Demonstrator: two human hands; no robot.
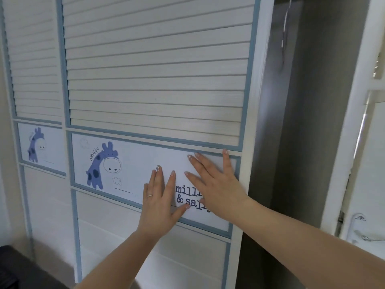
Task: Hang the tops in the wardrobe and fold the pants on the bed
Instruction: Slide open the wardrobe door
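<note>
A white slatted wardrobe door (pixel 154 76) with blue trim fills the view. Across its middle runs a panel with a blue giraffe picture (pixel 102 165) and dark lettering. My left hand (pixel 160 203) lies flat on that panel with straight fingers, a ring on one finger. My right hand (pixel 216 184) presses flat on the same panel near the door's right edge, fingers spread. To the right of the door's edge a dark gap (pixel 295 122) shows. No tops or pants are in view.
A second slatted door (pixel 35 59) with a smaller giraffe panel stands to the left. At the far right is a white room door (pixel 366 174) with a metal handle (pixel 362 236). A dark surface (pixel 18 270) shows at the bottom left.
</note>
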